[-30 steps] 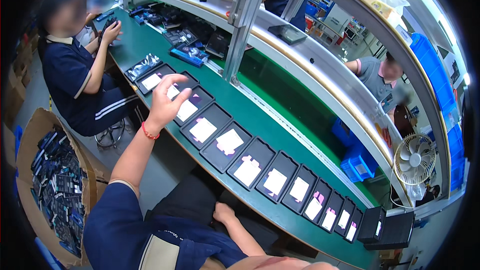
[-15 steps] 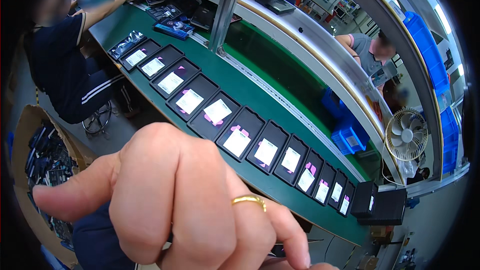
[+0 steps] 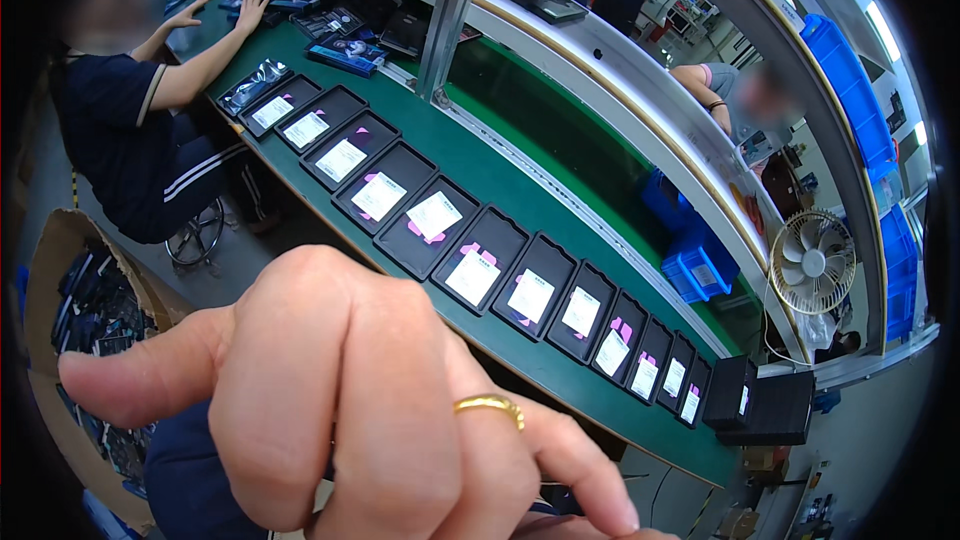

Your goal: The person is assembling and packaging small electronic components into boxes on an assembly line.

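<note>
My left hand (image 3: pixel 370 390) looms large and close at the lower middle, with its thumb out to the left. The index and middle fingers are bent down, and a gold ring (image 3: pixel 490 407) circles a finger that slants to the lower right. Nothing shows in these fingers, though the palm side is hidden. My right hand cannot be made out; a sliver of skin at the lower edge is too small to place. Beyond lies a slanting row of black trays (image 3: pixel 415 248), apart from my hand. White labels (image 3: pixel 471 277) and pink patches show in them.
The green bench (image 3: pixel 560 270) runs from upper left to lower right. A stack of black trays (image 3: pixel 765 412) stands at its right end. Left are a co-worker (image 3: pixel 115 90) and a cardboard box (image 3: pixel 45 310) of dark parts. Opposite are a fan (image 3: pixel 813 260), blue bins (image 3: pixel 698 270) and a metal post (image 3: pixel 443 30).
My left hand has shifted slightly left, its shape much the same. The left co-worker's raised arm has come lower, and both hands now show. The person at right has bent over.
</note>
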